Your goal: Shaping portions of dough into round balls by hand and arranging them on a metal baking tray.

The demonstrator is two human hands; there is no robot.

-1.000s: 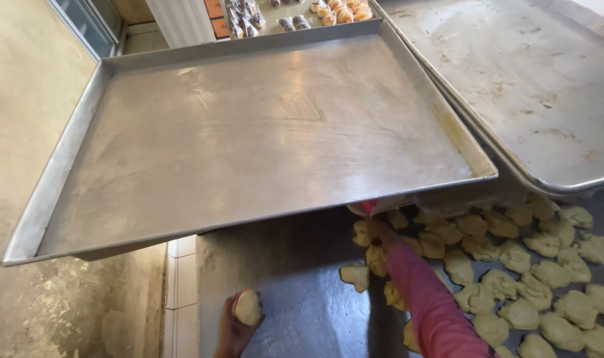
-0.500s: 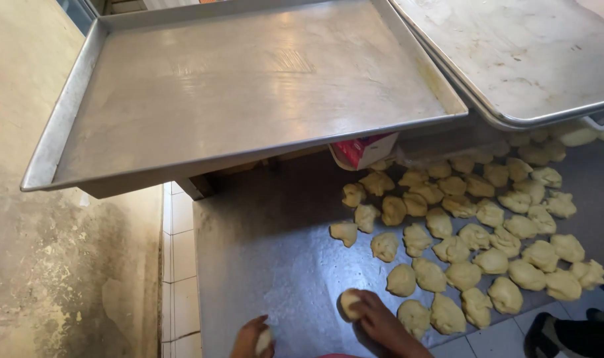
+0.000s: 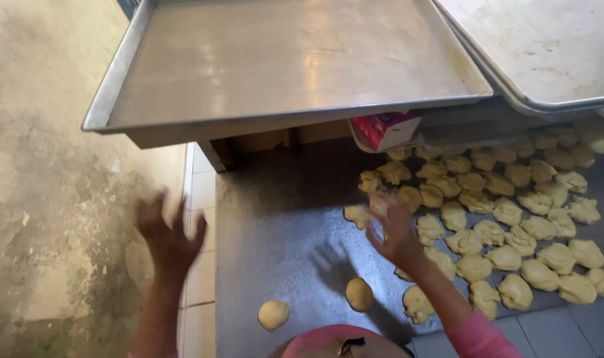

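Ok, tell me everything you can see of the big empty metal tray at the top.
The metal tray is a large, shallow rectangular pan of dull grey sheet metal with a low raised rim and rounded corners. It holds nothing, though its surface looks scuffed and faintly smeared. It overhangs the worktop, shading it, with its right edge beside a second tray. A red and white packet shows under its near right corner. Neither hand touches it.

Matt metal tray (image 3: 282, 66), soft dough pcs (image 3: 359, 294)
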